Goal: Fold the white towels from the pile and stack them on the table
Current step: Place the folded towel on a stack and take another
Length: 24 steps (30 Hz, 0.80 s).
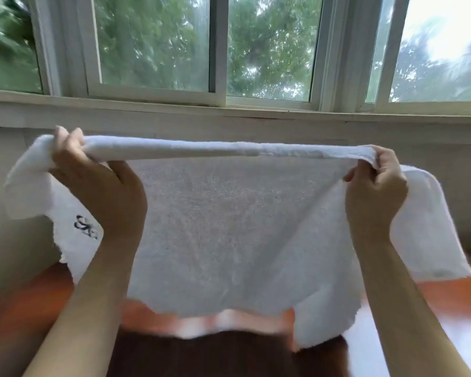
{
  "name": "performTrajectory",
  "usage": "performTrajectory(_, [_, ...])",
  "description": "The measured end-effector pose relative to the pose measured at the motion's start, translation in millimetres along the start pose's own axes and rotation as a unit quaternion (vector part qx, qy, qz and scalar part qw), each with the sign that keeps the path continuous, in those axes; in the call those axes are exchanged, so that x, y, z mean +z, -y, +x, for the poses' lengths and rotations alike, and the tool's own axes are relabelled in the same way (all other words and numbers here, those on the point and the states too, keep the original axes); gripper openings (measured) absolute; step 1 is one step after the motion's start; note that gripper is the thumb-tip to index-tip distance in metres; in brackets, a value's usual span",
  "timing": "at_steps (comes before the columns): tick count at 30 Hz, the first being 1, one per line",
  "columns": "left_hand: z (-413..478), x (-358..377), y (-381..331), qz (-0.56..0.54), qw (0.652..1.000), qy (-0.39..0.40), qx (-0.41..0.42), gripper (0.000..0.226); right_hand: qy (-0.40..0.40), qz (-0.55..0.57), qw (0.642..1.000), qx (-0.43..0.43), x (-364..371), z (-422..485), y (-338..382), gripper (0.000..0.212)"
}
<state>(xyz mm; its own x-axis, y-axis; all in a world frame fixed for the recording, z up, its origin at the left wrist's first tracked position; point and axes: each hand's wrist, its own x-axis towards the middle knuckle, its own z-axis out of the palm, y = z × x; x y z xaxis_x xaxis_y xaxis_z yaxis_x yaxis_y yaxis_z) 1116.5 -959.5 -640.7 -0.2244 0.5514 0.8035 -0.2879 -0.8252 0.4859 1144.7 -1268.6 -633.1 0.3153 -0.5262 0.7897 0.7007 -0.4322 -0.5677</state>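
Observation:
A white towel (237, 227) hangs spread in the air in front of me, its top edge pulled taut between both hands. My left hand (98, 180) grips the top edge near the left corner, and a flap with a dark printed mark droops outside it. My right hand (375, 191) pinches the top edge near the right corner, where another flap hangs down past the wrist. The towel's ragged lower edge dangles above the reddish-brown table (38, 308). No pile or stack of towels shows in this view.
A row of white-framed windows (218, 50) with green trees behind fills the top, above a pale sill and wall (229, 123). A dark brown blurred surface (215, 355) lies at the bottom centre, in front of the table.

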Motion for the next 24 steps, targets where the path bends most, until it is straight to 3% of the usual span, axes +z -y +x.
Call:
performTrajectory(2, [10.9, 9.6, 7.1, 0.03, 0.999, 0.003, 0.035, 0.046, 0.043, -0.046, 0.998, -0.012, 7.1, 13.8, -8.0, 0.023])
performTrajectory(3, [11.5, 15.6, 13.5, 0.05, 0.997, 0.044, 0.043, 0.05, 0.09, -0.067, 0.994, 0.002, 13.7, 19.1, -16.4, 0.028])
performTrajectory(5, [2.0, 27.3, 33.5, 0.105, 0.971, 0.21, 0.046, 0.056, 0.242, -0.131, 0.959, 0.074, 28.2, 20.2, -37.2, 0.051])
performTrajectory(6, [-7.8, 31.0, 44.2, 0.13, 0.937, 0.323, 0.025, 0.06, 0.325, -0.187, 0.92, 0.117, 33.6, 13.7, -48.8, 0.063])
performTrajectory(8, [-30.7, 28.7, 60.8, 0.176, 0.815, 0.548, -0.066, 0.073, 0.443, -0.308, 0.827, 0.155, 40.7, -16.0, -70.3, 0.07])
performTrajectory(10, [-64.0, 16.6, 75.6, 0.209, 0.67, 0.702, -0.123, 0.078, 0.506, -0.333, 0.783, 0.139, 41.3, -62.6, -90.3, 0.062])
performTrajectory(11, [-86.0, 7.1, 84.5, 0.233, 0.602, 0.754, -0.126, 0.078, 0.542, -0.329, 0.76, 0.142, 41.3, -92.1, -100.4, 0.058])
performTrajectory(13, [-137.6, -15.3, 100.3, 0.293, 0.476, 0.822, -0.112, 0.078, 0.625, -0.36, 0.67, 0.177, 38.6, -152.8, -119.9, 0.06])
performTrajectory(14, [-161.2, -27.6, 106.7, 0.317, 0.448, 0.829, -0.105, 0.077, 0.654, -0.389, 0.622, 0.186, 36.0, -179.4, -129.9, 0.063])
performTrajectory(15, [-179.7, -38.9, 112.4, 0.335, 0.458, 0.817, -0.101, 0.074, 0.667, -0.414, 0.591, 0.183, 33.2, -199.4, -139.9, 0.065])
performTrajectory(16, [-192.3, -46.8, 117.8, 0.347, 0.495, 0.791, -0.093, 0.07, 0.665, -0.429, 0.586, 0.174, 31.5, -210.9, -148.7, 0.065])
performTrajectory(18, [-199.1, -51.4, 125.5, 0.357, 0.565, 0.74, -0.073, 0.062, 0.654, -0.432, 0.601, 0.153, 32.7, -211.5, -162.3, 0.063])
performTrajectory(19, [-199.3, -50.2, 128.1, 0.359, 0.577, 0.73, -0.069, 0.06, 0.654, -0.432, 0.605, 0.138, 33.2, -207.8, -167.7, 0.062])
performTrajectory(24, [-198.4, -35.1, 137.7, 0.371, 0.571, 0.727, -0.086, 0.059, 0.648, -0.425, 0.622, 0.107, 39.8, -197.6, -192.2, 0.057])
